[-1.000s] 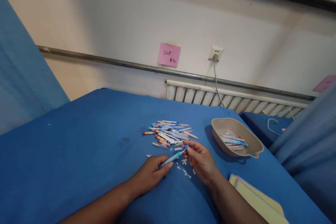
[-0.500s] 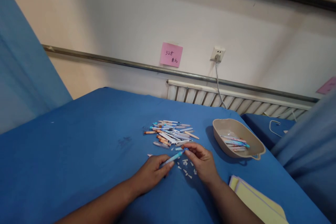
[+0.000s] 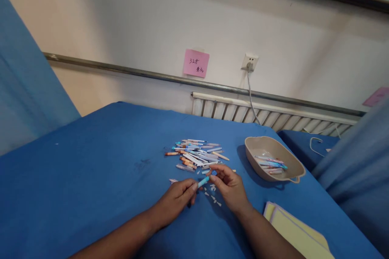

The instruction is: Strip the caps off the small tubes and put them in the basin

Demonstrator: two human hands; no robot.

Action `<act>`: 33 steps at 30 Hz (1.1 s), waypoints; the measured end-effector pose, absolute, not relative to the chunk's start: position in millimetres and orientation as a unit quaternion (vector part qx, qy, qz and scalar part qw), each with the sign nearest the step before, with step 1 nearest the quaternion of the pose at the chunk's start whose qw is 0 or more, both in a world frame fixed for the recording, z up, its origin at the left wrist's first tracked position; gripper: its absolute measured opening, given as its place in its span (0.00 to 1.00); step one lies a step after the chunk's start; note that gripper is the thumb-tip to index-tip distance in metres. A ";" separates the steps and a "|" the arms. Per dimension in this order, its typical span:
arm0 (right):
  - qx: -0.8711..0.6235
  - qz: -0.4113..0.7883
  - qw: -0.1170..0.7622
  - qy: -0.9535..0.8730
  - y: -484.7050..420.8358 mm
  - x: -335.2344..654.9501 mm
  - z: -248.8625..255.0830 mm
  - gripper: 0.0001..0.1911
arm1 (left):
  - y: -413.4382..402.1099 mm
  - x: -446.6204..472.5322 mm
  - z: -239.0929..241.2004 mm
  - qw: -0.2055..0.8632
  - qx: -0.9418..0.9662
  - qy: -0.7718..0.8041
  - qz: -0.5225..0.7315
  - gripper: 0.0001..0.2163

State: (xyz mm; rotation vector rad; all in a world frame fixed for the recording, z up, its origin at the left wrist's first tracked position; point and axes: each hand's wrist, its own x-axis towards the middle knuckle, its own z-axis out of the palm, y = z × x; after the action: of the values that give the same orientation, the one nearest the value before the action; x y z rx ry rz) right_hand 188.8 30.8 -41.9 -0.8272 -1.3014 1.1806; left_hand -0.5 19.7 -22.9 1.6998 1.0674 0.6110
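My left hand (image 3: pixel 176 200) rests on the blue cloth and pinches a light blue pen (image 3: pixel 203 181) near its lower end. My right hand (image 3: pixel 228 186) is closed in a pinch just right of the pen's tip, over several small white bits (image 3: pixel 214 198) scattered on the cloth. What its fingers hold is too small to name. A pile of several coloured pens (image 3: pixel 196 154) lies just beyond both hands.
A beige oval tray (image 3: pixel 264 143) holding several pens stands at the right. Yellow paper pads (image 3: pixel 296 232) lie at the near right edge of the blue-covered table (image 3: pixel 91 178). A radiator and wall socket with cable are behind; blue curtains hang on both sides.
My left hand has slid up the blue pen, so less of it shows. My right hand has come off the pen's tip and dropped slightly toward the white bits.
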 end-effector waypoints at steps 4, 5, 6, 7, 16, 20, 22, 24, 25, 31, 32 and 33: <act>-0.345 0.527 0.536 -0.562 28.0 186.0 -43.5 0.24 | 19.4 1.4 -28.0 0.583 0.648 0.412 0.265 0.17; -0.339 0.537 0.528 -0.563 27.3 185.5 -43.4 0.25 | 19.9 1.8 -28.6 0.607 0.627 0.406 0.271 0.17; -0.337 0.543 0.523 -0.564 26.9 185.2 -43.3 0.24 | 20.7 2.2 -29.0 0.630 0.604 0.401 0.278 0.17; -0.339 0.545 0.521 -0.563 26.9 185.3 -43.2 0.23 | 21.7 2.3 -29.4 0.650 0.583 0.395 0.286 0.17; -0.392 0.576 0.524 -0.490 44.1 192.1 -51.9 0.25 | 27.0 2.5 -25.1 0.683 0.518 0.392 0.333 0.15; -0.410 0.595 0.539 -0.431 56.0 189.6 -58.4 0.29 | 30.0 12.5 -12.6 0.653 0.535 0.408 0.348 0.13; -0.421 0.591 0.536 -0.432 61.7 187.5 -60.4 0.31 | 34.0 21.9 -2.9 0.643 0.537 0.407 0.364 0.12; -0.427 0.574 0.530 -0.455 66.3 185.4 -61.0 0.31 | 39.2 34.8 10.1 0.635 0.548 0.390 0.381 0.11; -0.428 0.566 0.531 -0.463 67.9 184.5 -60.7 0.31 | 42.2 42.7 17.7 0.631 0.557 0.379 0.384 0.11; -0.426 0.521 0.518 -0.528 69.5 182.0 -54.9 0.21 | 68.2 111.1 64.0 0.574 0.628 0.364 0.380 0.13; -0.427 0.513 0.511 -0.541 69.2 182.4 -53.6 0.18 | 75.1 125.5 68.5 0.547 0.651 0.348 0.396 0.12; -0.429 0.505 0.504 -0.553 68.9 183.0 -52.1 0.16 | 82.8 140.3 71.6 0.525 0.676 0.329 0.399 0.11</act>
State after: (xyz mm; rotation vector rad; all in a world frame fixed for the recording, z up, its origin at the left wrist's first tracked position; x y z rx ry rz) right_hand 183.0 68.9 -52.1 -1.0367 -1.3354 1.2203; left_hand 140.3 82.8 71.6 1.6162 0.7859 0.9552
